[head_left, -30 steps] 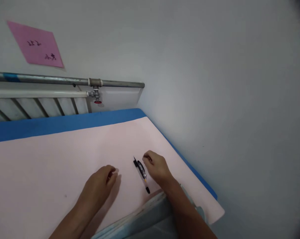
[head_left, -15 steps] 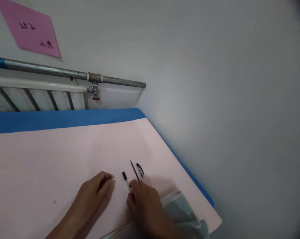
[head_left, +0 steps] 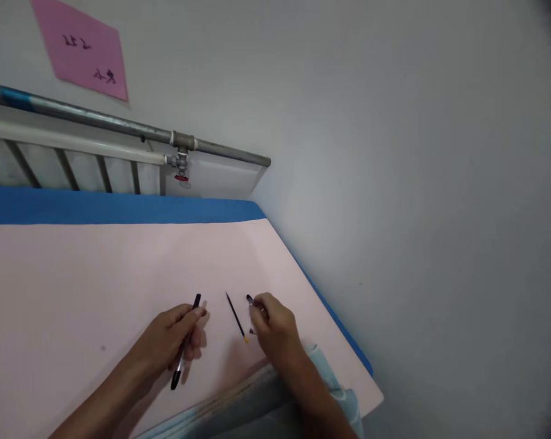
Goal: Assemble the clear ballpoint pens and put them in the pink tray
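Note:
My left hand (head_left: 175, 332) is closed around a pen barrel (head_left: 178, 367) with a clear middle and black ends, held slanted above the pink sheet. On the sheet between my hands lies a thin black pen refill (head_left: 236, 315) with a yellowish lower end. The fingers of my right hand (head_left: 274, 317) are pinched on the black pen cap (head_left: 250, 299), whose tip shows beyond my fingertips. A small dark piece (head_left: 252, 331) lies just below those fingers, too small to name.
The pink sheet (head_left: 97, 274) covers a blue table (head_left: 120, 208) against the walls. Folded light-blue fabric (head_left: 257, 402) lies along the near edge, under my right forearm. Behind the table are a radiator (head_left: 83, 167), a metal pipe (head_left: 111, 122) with a red-handled valve (head_left: 181, 177), and a pink note (head_left: 83, 52).
The pen barrel has passed from my right hand into my left. My right hand has moved to the pen cap and gripped it. The view has shifted slightly.

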Demonstrator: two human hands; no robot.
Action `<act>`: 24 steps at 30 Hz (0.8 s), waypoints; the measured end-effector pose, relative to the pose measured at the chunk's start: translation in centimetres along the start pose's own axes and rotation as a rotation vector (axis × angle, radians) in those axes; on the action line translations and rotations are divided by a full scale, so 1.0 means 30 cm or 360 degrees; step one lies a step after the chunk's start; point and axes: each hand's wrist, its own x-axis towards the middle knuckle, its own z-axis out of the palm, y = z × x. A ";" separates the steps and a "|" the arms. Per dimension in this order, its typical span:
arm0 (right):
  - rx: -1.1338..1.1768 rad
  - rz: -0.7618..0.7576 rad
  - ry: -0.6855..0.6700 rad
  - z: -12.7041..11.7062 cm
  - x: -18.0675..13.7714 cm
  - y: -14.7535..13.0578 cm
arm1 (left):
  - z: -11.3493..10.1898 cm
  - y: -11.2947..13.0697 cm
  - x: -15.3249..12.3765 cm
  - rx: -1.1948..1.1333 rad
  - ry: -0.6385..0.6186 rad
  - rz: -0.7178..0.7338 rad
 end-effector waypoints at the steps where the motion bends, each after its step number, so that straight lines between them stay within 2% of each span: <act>1: -0.0185 -0.0083 -0.0089 0.009 0.011 0.002 | -0.008 0.008 -0.002 0.0031 -0.0017 -0.0001; 4: -0.0657 -0.0315 -0.0375 0.052 0.032 -0.022 | -0.015 0.019 -0.002 0.0004 -0.0023 0.0043; 7: -0.0791 -0.0463 -0.0591 0.084 0.047 -0.071 | -0.009 0.019 0.004 -0.0044 -0.0009 0.0113; 9: -0.0761 -0.0565 -0.0656 0.090 0.055 -0.101 | -0.009 0.016 0.008 -0.0107 -0.0003 0.0132; 12: -0.0639 -0.0653 -0.0637 0.085 0.057 -0.137 | -0.028 0.015 0.015 -0.0189 0.0047 0.0122; 17: -0.0240 -0.0632 -0.0696 0.101 0.015 -0.199 | -0.118 0.025 0.044 -0.0284 0.0334 0.0210; 20: -0.0093 -0.0868 -0.0817 0.147 -0.042 -0.242 | -0.170 0.033 0.063 -0.0464 0.0537 0.0246; 24: -0.0108 -0.1320 -0.0912 0.208 -0.100 -0.307 | -0.210 0.046 0.068 -0.0627 0.0668 0.0327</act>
